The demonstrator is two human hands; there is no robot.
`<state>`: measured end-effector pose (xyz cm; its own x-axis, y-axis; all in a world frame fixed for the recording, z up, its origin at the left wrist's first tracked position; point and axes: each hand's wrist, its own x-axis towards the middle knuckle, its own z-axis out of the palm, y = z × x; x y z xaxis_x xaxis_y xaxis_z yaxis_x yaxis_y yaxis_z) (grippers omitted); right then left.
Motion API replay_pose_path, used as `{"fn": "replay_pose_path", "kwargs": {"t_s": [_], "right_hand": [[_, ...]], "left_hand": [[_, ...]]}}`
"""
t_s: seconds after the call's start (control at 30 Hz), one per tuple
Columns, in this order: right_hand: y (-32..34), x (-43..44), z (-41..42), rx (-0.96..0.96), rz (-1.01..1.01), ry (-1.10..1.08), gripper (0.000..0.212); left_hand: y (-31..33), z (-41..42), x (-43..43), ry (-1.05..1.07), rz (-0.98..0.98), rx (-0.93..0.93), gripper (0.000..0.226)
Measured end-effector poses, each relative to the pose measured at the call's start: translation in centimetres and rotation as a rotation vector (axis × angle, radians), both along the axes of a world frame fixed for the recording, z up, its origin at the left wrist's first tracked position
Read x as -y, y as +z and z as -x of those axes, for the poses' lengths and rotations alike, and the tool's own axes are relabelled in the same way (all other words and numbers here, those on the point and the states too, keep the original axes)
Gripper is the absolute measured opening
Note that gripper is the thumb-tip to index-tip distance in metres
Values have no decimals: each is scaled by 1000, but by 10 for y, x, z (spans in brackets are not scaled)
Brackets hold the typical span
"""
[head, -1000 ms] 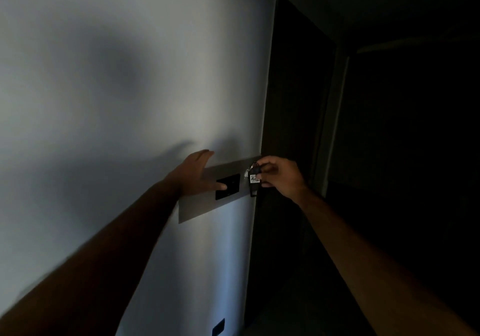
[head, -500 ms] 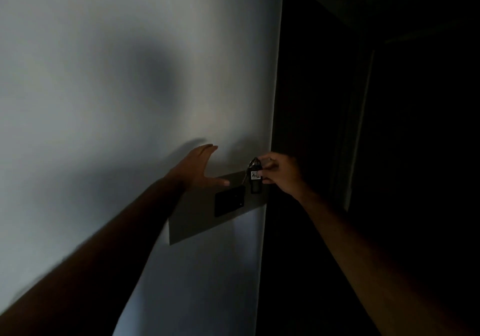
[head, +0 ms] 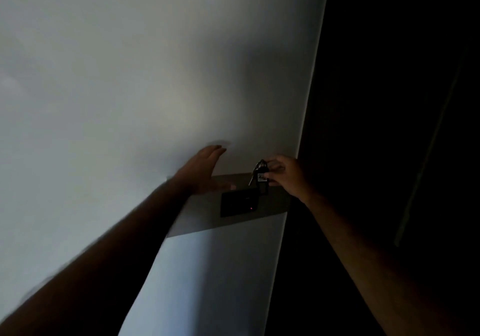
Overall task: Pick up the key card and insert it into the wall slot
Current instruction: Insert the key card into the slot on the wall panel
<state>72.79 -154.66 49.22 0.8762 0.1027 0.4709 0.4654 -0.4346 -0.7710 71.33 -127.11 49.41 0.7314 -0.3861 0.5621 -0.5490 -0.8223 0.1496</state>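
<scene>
The black wall slot unit (head: 239,203) sits in a grey panel (head: 272,200) on the white wall, with a small red light near its lower right. My right hand (head: 285,174) pinches the dark key card (head: 262,180), which has a white label and a key ring with a key hanging from it. The card stands upright at the slot unit's upper right corner; whether it is inside the slot is unclear. My left hand (head: 205,172) lies flat and open against the wall, its thumb along the panel's top left.
The wall ends at a vertical corner (head: 301,138) just right of the panel. Beyond it lies a very dark doorway or corridor (head: 389,128) with a faint door frame. The room is dim.
The view has tilted and moved closer to the wall. My right hand with the key card has stayed at the slot unit's upper right. My left hand has slid slightly up the wall.
</scene>
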Motion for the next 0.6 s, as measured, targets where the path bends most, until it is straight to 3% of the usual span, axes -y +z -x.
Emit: {"fn": "replay_pose_path", "kwargs": {"t_s": [0.37,0.6], "right_hand": [[-9,-12,-57,24,-62,86,37],[-14,-4,-88,11,-59,148,38]], "left_hand": [[10,-20,-2,43,-62,155,118],[5,-31,16,85,-123,137,115]]}}
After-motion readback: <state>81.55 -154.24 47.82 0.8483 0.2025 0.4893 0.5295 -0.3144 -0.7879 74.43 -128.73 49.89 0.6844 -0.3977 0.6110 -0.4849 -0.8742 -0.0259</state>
